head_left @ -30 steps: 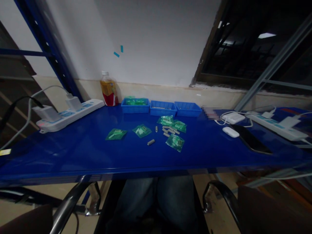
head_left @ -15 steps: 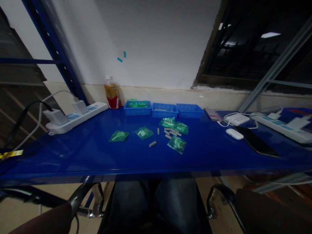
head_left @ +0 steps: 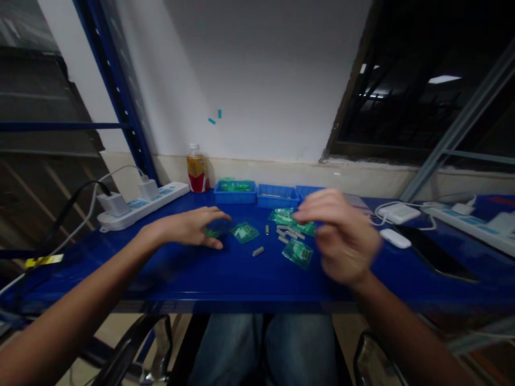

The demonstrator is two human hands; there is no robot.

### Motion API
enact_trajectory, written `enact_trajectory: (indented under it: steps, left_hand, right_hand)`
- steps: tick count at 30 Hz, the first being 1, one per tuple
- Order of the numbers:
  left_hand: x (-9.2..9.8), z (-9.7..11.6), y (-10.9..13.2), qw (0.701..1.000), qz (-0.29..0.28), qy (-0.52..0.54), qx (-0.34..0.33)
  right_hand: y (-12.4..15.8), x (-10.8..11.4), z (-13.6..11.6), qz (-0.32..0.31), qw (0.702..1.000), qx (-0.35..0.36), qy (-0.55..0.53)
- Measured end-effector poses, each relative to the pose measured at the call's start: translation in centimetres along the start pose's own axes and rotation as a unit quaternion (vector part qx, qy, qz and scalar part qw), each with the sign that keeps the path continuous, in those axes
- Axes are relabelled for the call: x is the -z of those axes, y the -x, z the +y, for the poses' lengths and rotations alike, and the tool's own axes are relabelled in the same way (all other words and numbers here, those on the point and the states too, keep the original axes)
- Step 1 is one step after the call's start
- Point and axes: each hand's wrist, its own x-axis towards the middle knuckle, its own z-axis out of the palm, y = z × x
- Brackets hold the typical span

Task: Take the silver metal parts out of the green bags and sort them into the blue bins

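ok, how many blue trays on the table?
3, side by side at the back: left tray, middle tray, right tray partly behind the right hand.
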Motion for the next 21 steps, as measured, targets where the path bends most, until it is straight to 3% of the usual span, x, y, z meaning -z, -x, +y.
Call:
enact_trajectory:
  steps: [4, 8, 13, 17, 21]
  left_hand:
    - [-0.9, -3.4, -2.4, 0.993, -0.097, 0.008, 0.068]
    - [-0.9, -4.7, -3.6, 0.987, -0.108, 0.048, 0.105]
    - [1.1, -5.4, -1.9, 0.981, -0.094, 0.091, 0.145]
    - [1.0, -5.1, 0.4, 0.964, -0.151, 0.094, 0.198]
    - [0.1, -5.2, 0.6, 0.972, -0.136, 0.137, 0.135]
  right_hand:
    - [-1.5, -4.0, 5.7, -0.151, 0.985, -0.074, 0.021]
    - [-0.5, -7.0, 9.4, -0.181, 0.971, -0.155, 0.025]
    - [1.5, -7.1, 7.8, -0.234, 0.962, -0.129, 0.047]
    - [1.6, -6.8, 6.7, -0.247, 0.960, -0.118, 0.054]
    - [1.3, -7.1, 6.5, -0.245, 0.962, -0.113, 0.041]
